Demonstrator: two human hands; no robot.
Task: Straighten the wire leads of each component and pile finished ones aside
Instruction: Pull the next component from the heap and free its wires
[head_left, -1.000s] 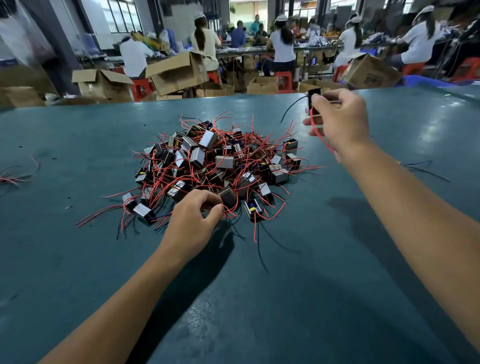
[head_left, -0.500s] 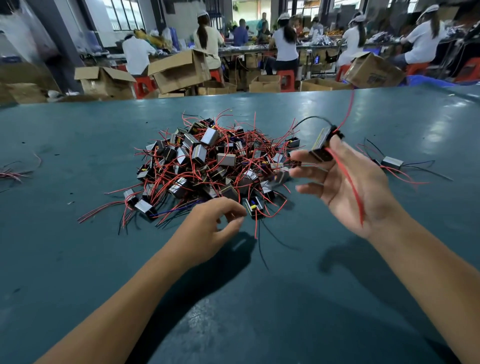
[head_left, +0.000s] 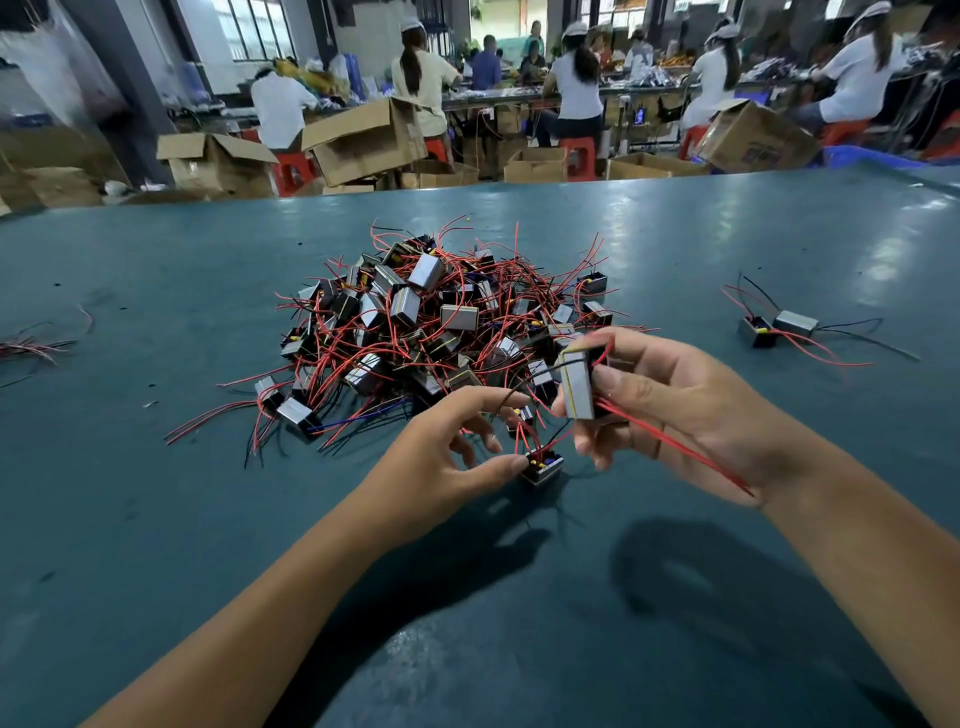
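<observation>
vs 0.5 s ago: right hand (head_left: 675, 410) has come down and in toward the left, the part (head_left: 576, 384) now turned upright w/ its silver face to the camera; a 2nd part (head_left: 544, 465) is now at the left thumb tip, which wasn't there before. 2 done parts (head_left: 776, 328) still lie near the bench's right edge.

right hand: palm left, thumb and fingers clamped round the part, red leads (head_left: 675, 447) trailing across the palm toward the wrist. left hand (head_left: 441, 457): fingers curled, thumb tip touching the 2nd part, which sits on the bench (head_left: 156, 519) just below the right hand; whether it's pinched or only touched, can't tell.

heap (head_left: 431, 322) of unsorted parts w/ red and black leads sits mid-bench, right behind both hands. loose wires (head_left: 31, 348) at the left edge. beyond the far edge: open boxes (head_left: 363, 140), red stools, workers at tables.
</observation>
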